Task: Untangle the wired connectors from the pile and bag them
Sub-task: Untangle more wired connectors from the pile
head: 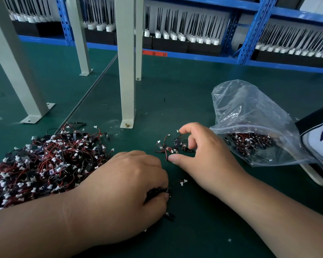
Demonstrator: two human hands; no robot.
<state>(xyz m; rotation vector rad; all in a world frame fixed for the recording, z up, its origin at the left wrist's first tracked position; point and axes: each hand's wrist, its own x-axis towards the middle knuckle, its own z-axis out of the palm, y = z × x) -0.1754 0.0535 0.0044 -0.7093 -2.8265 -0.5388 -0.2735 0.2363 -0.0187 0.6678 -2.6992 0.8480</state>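
Head view: left hand point(123, 183) grips black connectors point(159, 191); right hand point(201, 153) curls round loose cluster point(172, 147). Gathering step, apparently; next, probably bag point(250, 112), three o'clock.

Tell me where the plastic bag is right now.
In the head view, the clear plastic bag lies on the right side of the green table, just right of the right hand, with wired connectors inside.

Red-and-black wired connectors point(45, 161) with white plugs lie heaped and tangled well left of the clear, partly filled zip bag point(241, 108). A small cluster point(171, 146) lies just left of its mouth.
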